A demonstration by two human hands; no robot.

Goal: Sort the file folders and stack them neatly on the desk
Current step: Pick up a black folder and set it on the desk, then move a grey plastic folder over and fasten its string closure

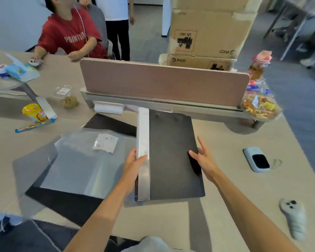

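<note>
Folders are far from stacked: judging by how they lie, you are early in the sort. Across the tabletop (235,142) the biggest piece is the clear plastic folder (76,160), lying askew at your left and overlapping a dark folder (62,202) whose corner pokes out beneath it toward you; another dark folder (111,124) shows behind it, angled toward the divider (162,82). None of these share an edge line, so they all need squaring up. In front of you is the black folder (173,157) with its silver spine (143,142), lifted off the surface and tilted, to judge by the shadow under its near edge. Your left hand (135,160) is clamped on the spine, thumb on top and fingers underneath. Your right hand (202,157) is spread apart, fingers splayed, thumb resting on the cover near the right edge, steadying rather than gripping. What is left, as I read it: set this one down as a base, then bring the others onto it, edges aligned.
</note>
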